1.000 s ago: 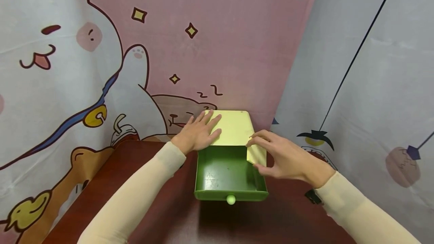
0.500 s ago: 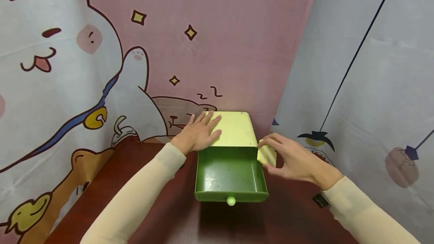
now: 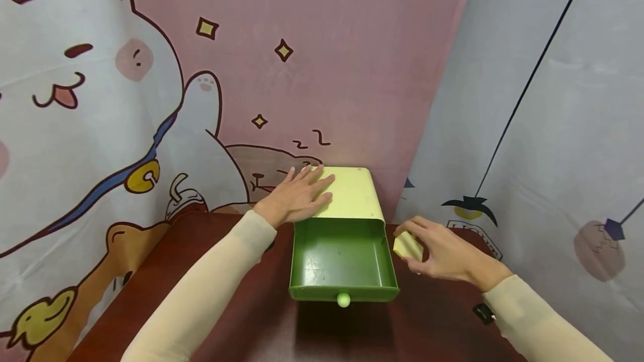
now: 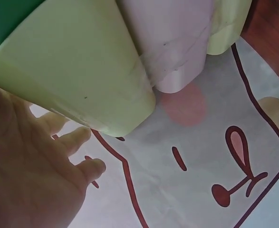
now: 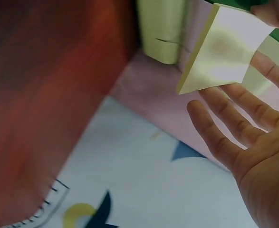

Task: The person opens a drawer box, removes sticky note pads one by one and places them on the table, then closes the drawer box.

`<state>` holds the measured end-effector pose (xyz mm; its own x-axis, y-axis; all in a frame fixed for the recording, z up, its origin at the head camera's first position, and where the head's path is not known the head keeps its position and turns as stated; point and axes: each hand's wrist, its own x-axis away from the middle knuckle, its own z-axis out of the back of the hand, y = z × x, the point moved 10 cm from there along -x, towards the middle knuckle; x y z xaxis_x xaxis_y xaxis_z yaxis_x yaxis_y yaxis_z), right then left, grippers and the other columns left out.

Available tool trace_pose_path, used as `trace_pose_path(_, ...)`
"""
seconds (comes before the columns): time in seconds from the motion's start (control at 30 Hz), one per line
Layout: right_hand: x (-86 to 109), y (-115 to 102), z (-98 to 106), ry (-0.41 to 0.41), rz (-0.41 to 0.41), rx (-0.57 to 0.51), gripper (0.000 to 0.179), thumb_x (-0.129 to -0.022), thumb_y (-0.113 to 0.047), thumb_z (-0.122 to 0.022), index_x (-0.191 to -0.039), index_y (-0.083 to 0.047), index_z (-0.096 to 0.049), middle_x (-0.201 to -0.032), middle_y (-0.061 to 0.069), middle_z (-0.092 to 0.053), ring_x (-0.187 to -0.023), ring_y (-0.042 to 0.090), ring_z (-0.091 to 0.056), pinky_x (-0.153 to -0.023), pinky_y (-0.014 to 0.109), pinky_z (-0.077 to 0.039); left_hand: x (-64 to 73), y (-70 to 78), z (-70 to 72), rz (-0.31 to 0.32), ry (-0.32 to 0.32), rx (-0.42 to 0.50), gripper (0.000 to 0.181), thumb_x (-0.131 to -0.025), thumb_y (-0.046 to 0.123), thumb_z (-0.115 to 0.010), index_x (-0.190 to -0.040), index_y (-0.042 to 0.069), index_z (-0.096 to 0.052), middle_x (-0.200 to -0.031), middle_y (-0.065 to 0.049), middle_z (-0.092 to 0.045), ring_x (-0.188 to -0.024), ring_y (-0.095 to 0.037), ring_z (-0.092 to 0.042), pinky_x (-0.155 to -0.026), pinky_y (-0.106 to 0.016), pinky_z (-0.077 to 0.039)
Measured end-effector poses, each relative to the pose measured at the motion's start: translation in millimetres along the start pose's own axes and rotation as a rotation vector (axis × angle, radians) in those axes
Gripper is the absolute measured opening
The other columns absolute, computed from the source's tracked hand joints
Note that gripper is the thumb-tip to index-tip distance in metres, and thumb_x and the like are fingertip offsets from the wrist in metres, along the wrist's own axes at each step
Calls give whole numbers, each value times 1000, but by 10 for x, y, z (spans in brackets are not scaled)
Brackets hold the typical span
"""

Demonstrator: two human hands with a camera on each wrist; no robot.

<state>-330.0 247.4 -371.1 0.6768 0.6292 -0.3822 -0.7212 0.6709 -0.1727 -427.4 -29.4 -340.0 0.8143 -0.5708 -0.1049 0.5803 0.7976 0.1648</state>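
A small desk drawer box has a pale yellow-green top (image 3: 354, 194), and its green drawer (image 3: 339, 256) is pulled out, showing a bare inside and a round knob (image 3: 344, 300). My left hand (image 3: 294, 197) rests on the box top with its fingers spread; the left wrist view shows that hand (image 4: 34, 161) along the box's edge. To the right of the drawer, above the table, my right hand (image 3: 445, 250) pinches a square yellow sticky note pad (image 3: 408, 247) between thumb and fingers. The pad (image 5: 225, 52) is tilted in the right wrist view.
Beneath the box lies a dark red table (image 3: 236, 312). A cartoon-printed cloth (image 3: 352, 60) hangs behind and along the sides. Lower pink (image 4: 177, 52) and yellow (image 4: 227, 23) tiers of the box show in the left wrist view. A small black object (image 3: 484, 313) sits by the right cuff.
My right hand has carried the sticky note pad from over the drawer's right side outward to the right and slightly down. The left hand has stayed on the box top.
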Motion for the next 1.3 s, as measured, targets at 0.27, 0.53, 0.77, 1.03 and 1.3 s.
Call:
trace_pose_path(0.27, 222, 184, -495, -141, -83, -67, 44, -84, -20, -91, -125, -27, -74, -112, -8, -70, -85, 5, -61, -68, 20, -50, 18, -7, -76, -9, -28, 20, 79, -121, 69, -23, -189, 29, -21, -199, -10, -9, -186, -41, -7, -150, -68, -2)
trace_pose_path(0.53, 336, 287, -794, -218, -129, -87, 43, -81, -22, -94, -119, -26, -74, -104, -6, -67, -80, 4, -58, -65, 21, -49, -14, 61, -91, -26, -10, -4, 81, -122, 68, -25, -188, 22, -24, -198, -13, -13, -185, -43, -11, -150, -67, -6)
trace_pose_path(0.77, 380, 339, -943, -263, -141, -49, 44, -83, -26, -96, -120, -23, -74, -107, -4, -64, -77, -1, -50, -64, 21, -46, -19, 78, -130, -37, -22, -9, 77, -123, 65, -24, -190, 26, -15, -199, -13, -6, -186, -43, -5, -150, -67, -5)
trace_pose_path(1.03, 401, 548, -880, -256, -236, -10, 45, -83, -30, -99, -120, -21, -75, -107, -1, -66, -77, 3, -53, -62, 23, -47, -56, 87, -101, -41, -30, -9, 76, -123, 65, -22, -190, 30, -13, -200, -11, -2, -186, -42, -1, -151, -64, -2)
trace_pose_path(1.3, 448, 882, -787, -217, -359, 39, 42, -85, -29, -99, -117, -15, -75, -106, 7, -68, -81, 14, -57, -65, 29, -50, -64, 78, -95, -50, -30, -19, 76, -124, 63, -21, -190, 27, -13, -199, -12, -3, -186, -41, 0, -152, -62, -3)
